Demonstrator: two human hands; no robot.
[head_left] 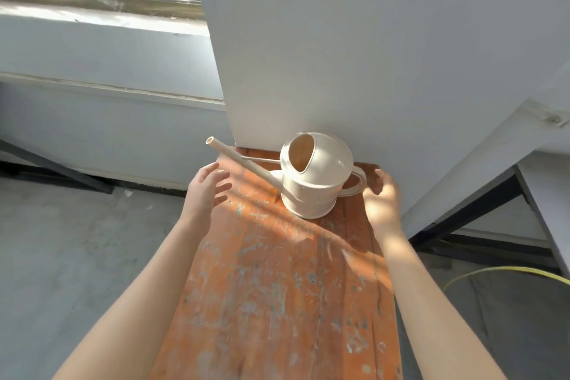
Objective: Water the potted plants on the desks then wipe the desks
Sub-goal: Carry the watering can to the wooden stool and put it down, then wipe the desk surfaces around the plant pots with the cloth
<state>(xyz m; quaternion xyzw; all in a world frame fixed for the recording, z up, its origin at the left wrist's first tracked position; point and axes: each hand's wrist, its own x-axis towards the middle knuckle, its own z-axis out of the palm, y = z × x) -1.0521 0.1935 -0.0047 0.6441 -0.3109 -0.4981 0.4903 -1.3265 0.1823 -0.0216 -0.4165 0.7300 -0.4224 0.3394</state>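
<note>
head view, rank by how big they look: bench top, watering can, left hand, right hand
1. Bench top, by far the largest.
2. Watering can.
3. Left hand and right hand look about alike, so no ranking between them.

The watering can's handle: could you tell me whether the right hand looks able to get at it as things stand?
Probably yes. The right hand is open right beside the handle of the watering can, with nothing between them. The handle faces that hand, though the wall close behind leaves little room.
</note>
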